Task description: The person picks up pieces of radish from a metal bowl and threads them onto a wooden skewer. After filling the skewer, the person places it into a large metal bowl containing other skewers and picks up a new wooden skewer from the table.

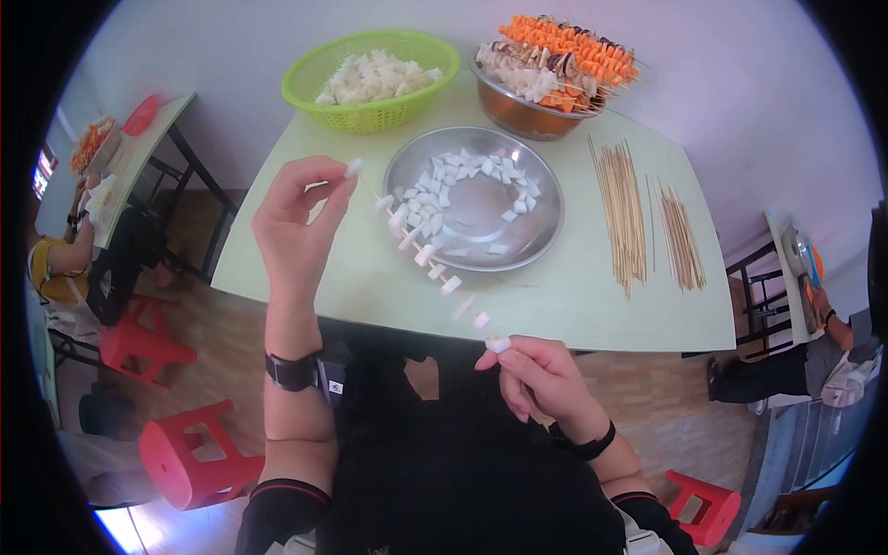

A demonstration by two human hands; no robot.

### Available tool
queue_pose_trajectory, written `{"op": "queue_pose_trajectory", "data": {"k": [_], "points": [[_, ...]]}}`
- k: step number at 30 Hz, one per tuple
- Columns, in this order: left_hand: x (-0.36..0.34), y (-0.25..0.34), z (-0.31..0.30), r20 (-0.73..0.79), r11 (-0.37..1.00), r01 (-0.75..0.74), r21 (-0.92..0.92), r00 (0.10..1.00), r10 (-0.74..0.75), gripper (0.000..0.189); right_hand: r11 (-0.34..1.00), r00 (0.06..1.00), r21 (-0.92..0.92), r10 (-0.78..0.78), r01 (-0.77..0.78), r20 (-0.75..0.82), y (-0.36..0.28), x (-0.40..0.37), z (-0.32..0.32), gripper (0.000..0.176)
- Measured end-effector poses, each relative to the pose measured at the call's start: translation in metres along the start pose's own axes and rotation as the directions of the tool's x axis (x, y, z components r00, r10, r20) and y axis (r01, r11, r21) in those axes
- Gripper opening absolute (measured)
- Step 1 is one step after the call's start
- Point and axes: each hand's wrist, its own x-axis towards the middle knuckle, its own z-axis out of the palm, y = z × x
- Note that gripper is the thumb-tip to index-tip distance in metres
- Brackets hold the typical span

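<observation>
A thin bamboo skewer (419, 245) threaded with several spaced white food chunks slants across the front of the metal bowl in this view. At its upper end, my left hand (301, 208) is closed in a pinch on a small white chunk (354, 167) right at the skewer's tip. The fingers of my right hand (546, 375) pinch the lower end, with another white chunk (498, 344) at the fingertips. Behind the skewer, the shallow metal bowl (546, 227) holds loose white cut pieces (425, 199), mostly along its left and far sides.
A green basket (370, 117) of white pieces and a metal bowl (523, 116) piled with loaded skewers (578, 55) stand at the back. Bare bamboo skewers (620, 217) lie at right. Red stools (199, 458) are on the floor; people work at side tables.
</observation>
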Motion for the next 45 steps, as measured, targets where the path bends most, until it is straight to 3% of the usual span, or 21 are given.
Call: {"op": "queue_pose_trajectory", "data": {"k": [1,5,8,9,10,11,13,14,16,19,23,25,28,32,35,37,38,40,43,44,45], "points": [[-0.001,-0.001,0.001,-0.001,1.000,-0.009,-0.007,1.000,0.009,0.016,0.909,0.977,0.374,0.123,-0.182,0.176,0.003,0.000,-0.003,0.026],[-0.005,-0.006,-0.001,-0.019,1.000,-0.017,-0.014,1.000,0.017,0.016,0.770,0.956,0.601,0.042,-0.216,0.289,0.015,0.005,-0.003,0.032],[-0.004,-0.005,-0.005,-0.014,1.000,-0.016,0.003,1.000,0.016,0.016,0.909,0.974,0.367,0.140,-0.198,0.178,0.008,0.005,0.005,0.026],[-0.005,-0.004,-0.005,-0.010,1.000,-0.006,-0.002,1.000,0.006,0.016,0.999,0.999,0.031,-0.006,0.005,0.054,0.007,0.005,0.012,0.022],[-0.005,-0.004,-0.005,-0.006,1.000,0.004,-0.008,1.000,-0.004,0.017,0.929,0.982,-0.327,-0.187,0.173,-0.012,0.006,0.005,0.015,0.019],[-0.007,-0.003,-0.004,-0.006,1.000,0.003,-0.009,1.000,-0.003,0.017,0.929,0.982,-0.328,-0.189,0.174,-0.013,0.012,0.007,0.013,0.019],[-0.011,-0.004,-0.001,0.086,0.999,0.013,-0.037,0.996,-0.010,0.018,0.518,0.850,-0.780,-0.525,0.351,0.035,0.026,0.014,0.009,0.017],[-0.011,-0.004,-0.002,0.089,0.999,0.013,-0.038,0.996,-0.010,0.018,0.519,0.850,-0.780,-0.525,0.350,0.032,0.027,0.014,0.012,0.017],[-0.012,-0.006,-0.003,0.092,1.000,0.004,-0.022,0.996,-0.002,0.018,0.822,0.941,-0.511,-0.330,0.251,-0.069,0.024,0.013,0.018,0.018],[-0.014,-0.009,-0.005,0.087,0.998,0.018,-0.053,0.996,-0.014,0.018,0.948,0.993,-0.304,-0.110,0.093,-0.041,0.008,0.012,0.018,0.020],[-0.014,-0.010,-0.005,0.069,0.998,0.032,-0.056,0.997,-0.028,0.018,0.992,0.999,-0.126,-0.022,0.025,0.029,0.012,0.015,0.013,0.025],[-0.014,-0.010,-0.003,0.060,0.998,0.043,-0.041,0.997,-0.041,0.017,0.971,0.985,0.203,0.096,-0.125,0.146,0.013,0.015,0.010,0.028],[-0.015,-0.009,-0.002,0.070,0.999,0.052,-0.012,0.996,-0.051,0.017,0.843,0.962,0.506,0.050,-0.184,0.267,0.019,0.018,0.006,0.027],[-0.017,-0.012,0.002,0.059,0.996,0.082,-0.019,0.995,-0.081,0.016,0.786,0.954,0.583,0.030,-0.207,0.297,0.021,0.019,0.004,0.028],[-0.019,-0.013,0.004,0.035,0.993,0.116,-0.020,0.993,-0.115,0.016,0.943,0.979,0.295,0.107,-0.155,0.174,0.018,0.018,0.007,0.027],[-0.019,-0.013,0.006,0.025,0.991,0.133,-0.010,0.991,-0.133,0.016,0.984,0.999,-0.176,0.026,-0.033,-0.039,0.019,0.016,0.011,0.023],[-0.020,-0.013,0.007,0.028,0.991,0.134,-0.009,0.991,-0.134,0.016,0.984,0.999,-0.174,0.027,-0.034,-0.041,0.023,0.017,0.012,0.023],[-0.021,-0.013,0.008,0.038,0.989,0.148,-0.005,0.988,-0.148,0.015,0.801,0.929,-0.558,-0.345,0.216,-0.136,0.035,0.018,0.012,0.020],[-0.021,-0.015,0.011,0.020,0.986,0.165,-0.019,0.986,-0.165,0.016,0.602,0.863,-0.757,-0.494,0.254,-0.103,0.043,0.019,0.004,0.020],[-0.021,-0.016,0.012,0.024,0.986,0.166,-0.017,0.986,-0.166,0.016,0.605,0.863,-0.755,-0.494,0.252,-0.107,0.041,0.018,0.005,0.020],[-0.021,-0.017,0.012,0.037,0.986,0.164,-0.006,0.986,-0.163,0.015,0.760,0.918,-0.619,-0.366,0.200,-0.153,0.037,0.016,0.008,0.020]]}}
